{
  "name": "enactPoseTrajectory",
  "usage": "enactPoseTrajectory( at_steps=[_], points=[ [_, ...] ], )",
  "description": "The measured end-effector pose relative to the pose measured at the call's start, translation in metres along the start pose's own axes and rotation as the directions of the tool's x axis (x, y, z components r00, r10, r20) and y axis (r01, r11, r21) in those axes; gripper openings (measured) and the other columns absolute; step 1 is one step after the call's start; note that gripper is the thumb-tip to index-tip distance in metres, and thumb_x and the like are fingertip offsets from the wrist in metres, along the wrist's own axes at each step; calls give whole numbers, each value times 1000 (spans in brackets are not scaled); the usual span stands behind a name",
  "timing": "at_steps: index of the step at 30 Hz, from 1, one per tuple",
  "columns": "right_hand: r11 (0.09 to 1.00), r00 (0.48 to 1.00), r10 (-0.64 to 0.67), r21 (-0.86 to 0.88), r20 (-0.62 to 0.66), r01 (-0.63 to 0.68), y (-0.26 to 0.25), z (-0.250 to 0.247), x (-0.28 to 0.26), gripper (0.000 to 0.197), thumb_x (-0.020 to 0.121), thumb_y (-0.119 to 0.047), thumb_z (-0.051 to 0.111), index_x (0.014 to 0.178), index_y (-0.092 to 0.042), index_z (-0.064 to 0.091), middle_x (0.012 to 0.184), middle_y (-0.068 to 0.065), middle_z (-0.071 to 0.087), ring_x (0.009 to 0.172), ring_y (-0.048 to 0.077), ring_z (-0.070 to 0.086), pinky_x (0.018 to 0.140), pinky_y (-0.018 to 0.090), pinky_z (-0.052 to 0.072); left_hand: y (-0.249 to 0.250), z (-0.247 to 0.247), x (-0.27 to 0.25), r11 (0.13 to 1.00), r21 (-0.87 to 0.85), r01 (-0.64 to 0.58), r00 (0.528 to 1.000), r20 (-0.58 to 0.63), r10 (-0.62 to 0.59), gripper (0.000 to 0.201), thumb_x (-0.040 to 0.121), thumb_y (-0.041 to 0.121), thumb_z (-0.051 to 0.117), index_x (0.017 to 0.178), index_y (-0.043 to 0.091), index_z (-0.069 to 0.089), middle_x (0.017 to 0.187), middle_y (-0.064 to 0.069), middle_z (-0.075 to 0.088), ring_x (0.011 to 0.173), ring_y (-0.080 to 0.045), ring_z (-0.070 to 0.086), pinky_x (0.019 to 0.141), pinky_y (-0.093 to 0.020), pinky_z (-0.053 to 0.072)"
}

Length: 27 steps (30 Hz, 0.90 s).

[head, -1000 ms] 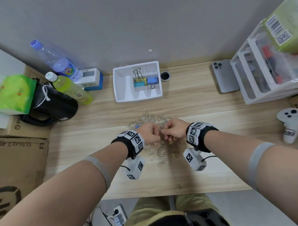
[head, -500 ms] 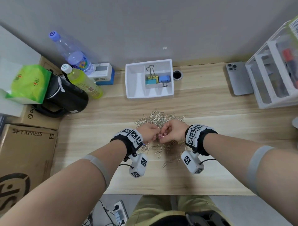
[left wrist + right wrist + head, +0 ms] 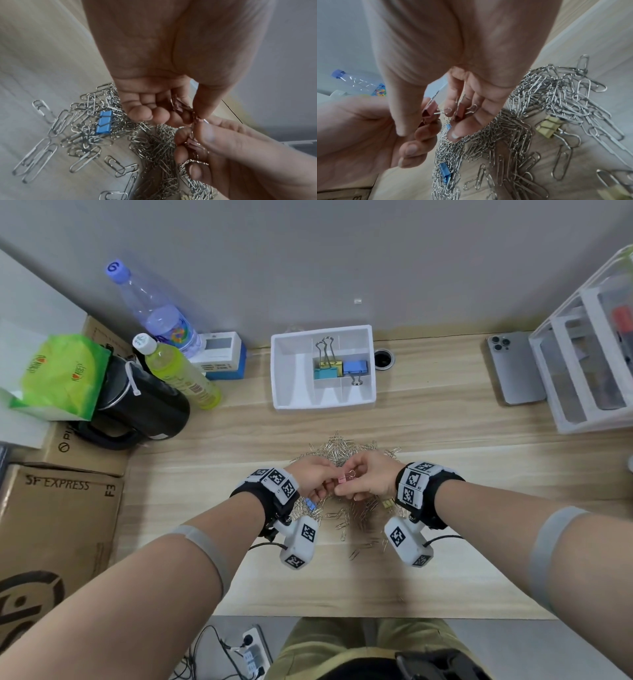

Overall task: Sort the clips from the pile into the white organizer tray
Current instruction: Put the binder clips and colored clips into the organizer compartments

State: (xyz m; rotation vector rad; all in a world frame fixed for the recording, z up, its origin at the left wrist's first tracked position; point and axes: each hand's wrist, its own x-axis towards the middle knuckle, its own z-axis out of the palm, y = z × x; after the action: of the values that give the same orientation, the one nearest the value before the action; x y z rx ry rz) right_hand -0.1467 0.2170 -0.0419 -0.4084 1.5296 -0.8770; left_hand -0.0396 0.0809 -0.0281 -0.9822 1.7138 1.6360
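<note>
Both my hands meet just above the pile of silver paper clips point(image 3: 342, 448) on the wooden table. My left hand point(image 3: 323, 485) and right hand point(image 3: 356, 486) each pinch small pink binder clips point(image 3: 343, 480) held between them. The right wrist view shows one pink clip point(image 3: 428, 112) by my thumb and another point(image 3: 459, 111) against my curled fingers. Blue binder clips point(image 3: 103, 124) and yellow ones point(image 3: 547, 125) lie in the pile. The white organizer tray point(image 3: 291, 371) sits behind the pile, with teal, yellow and blue binder clips in its small compartments.
Two bottles point(image 3: 178, 371), a black kettle point(image 3: 144, 409) and cardboard boxes point(image 3: 58, 525) crowd the left side. A phone point(image 3: 513, 368) and a white plastic rack point(image 3: 582, 361) stand at the right. A cable hole point(image 3: 383, 359) sits beside the tray.
My hands have risen slightly off the pile, and a pink binder clip now shows between the fingertips. The head view has swung so the tray sits further right.
</note>
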Motion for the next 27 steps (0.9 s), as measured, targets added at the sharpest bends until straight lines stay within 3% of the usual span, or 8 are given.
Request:
enactPoseTrajectory(
  at_steps=[4,8,12,15,17,22,25,27],
  points=[
    [999,1000,6,-50,23,-5,-2,1,6,39,72,-3,83,102,-15,63,89,9,71,66,14,69,66,28,60,9,-5,-1,997,-9,74,996,44,-74,13,94,16,56,86,6,58,64,-10,56,45,-16,50,44,-24,43],
    [993,998,2,-117,62,5,-15,2,7,38,73,-2,82,106,-8,64,90,4,69,63,7,68,58,22,57,21,-9,-3,996,52,76,994,70,-79,18,94,20,55,89,3,59,65,-11,59,50,-16,52,46,-24,44],
    [991,998,35,-133,52,-28,-25,-1,18,33,75,-11,79,104,-6,65,78,8,72,70,19,68,74,37,59,42,-13,-7,995,-15,95,994,64,-94,21,90,17,52,93,-2,60,69,-18,63,55,-23,54,51,-27,46],
    [989,999,2,-148,46,5,-32,-5,24,17,81,-19,75,93,-12,66,72,5,70,61,16,61,61,30,55,51,-22,-7,996,-51,69,996,67,-66,27,92,11,50,101,-12,63,78,-22,68,62,-25,61,61,-31,53],
    [988,1000,-15,-151,24,19,-38,-8,26,15,85,-25,73,89,-12,66,66,1,68,54,13,58,53,25,48,53,-29,-6,999,-42,13,998,67,-10,21,95,10,52,101,-2,68,84,-22,71,70,-26,68,70,-33,57],
    [972,994,6,-231,-109,-32,-57,-20,34,7,86,-20,69,86,-13,68,60,1,63,47,14,52,47,26,43,63,-50,3,1000,10,-24,998,-57,25,20,94,28,60,102,11,66,94,-16,74,84,-26,74,80,-36,60],
    [968,977,-32,-252,-213,-23,-74,-28,41,8,82,-21,74,86,-16,68,62,1,67,51,15,61,47,24,51,64,-68,10,996,89,-3,976,-219,22,26,92,29,60,107,8,65,85,-10,75,77,-21,74,76,-34,60],
    [975,964,-50,-222,-260,-9,-88,-32,52,12,80,-21,76,86,-14,70,68,8,73,59,24,70,59,32,61,65,-82,14,996,92,22,961,-278,4,25,91,24,60,104,4,65,84,-12,74,72,-20,72,73,-33,60]
  ],
)
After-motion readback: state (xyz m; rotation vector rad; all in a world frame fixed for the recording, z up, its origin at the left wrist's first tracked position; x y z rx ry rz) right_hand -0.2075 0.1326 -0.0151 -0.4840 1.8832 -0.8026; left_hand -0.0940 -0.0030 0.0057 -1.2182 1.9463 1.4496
